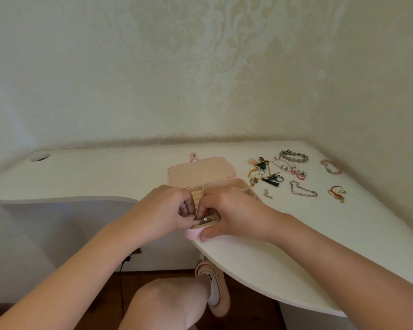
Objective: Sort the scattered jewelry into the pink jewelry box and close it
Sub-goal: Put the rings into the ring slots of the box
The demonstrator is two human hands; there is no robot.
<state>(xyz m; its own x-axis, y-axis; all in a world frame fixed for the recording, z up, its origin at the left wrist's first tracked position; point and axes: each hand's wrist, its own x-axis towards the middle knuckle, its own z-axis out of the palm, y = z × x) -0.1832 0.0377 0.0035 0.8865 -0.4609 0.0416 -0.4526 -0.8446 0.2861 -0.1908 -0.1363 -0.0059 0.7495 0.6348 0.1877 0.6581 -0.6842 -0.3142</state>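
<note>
The pink jewelry box (193, 233) lies open on the white desk near its front edge, its lid (200, 172) folded back. Both hands are over the box's near end. My left hand (169, 206) has its fingers curled at the ring rolls. My right hand (227, 215) covers the box's right part, thumb on the front wall, fingers pinched near a small ring with a clear stone (205, 219) that sits in the near slot. Whether either hand grips the ring is unclear. Scattered jewelry lies to the right: a pearl bracelet (283, 164), a grey bead bracelet (295, 155), a silver chain (302, 190).
Further right on the desk (105, 172) lie a pink bead bracelet (330, 166), a red cord bracelet (336, 191), tassel earrings (268, 178) and small gold pieces (252, 163). A cable hole (40, 156) is at the far left. The wall runs behind and to the right. My knee and foot show below the desk edge.
</note>
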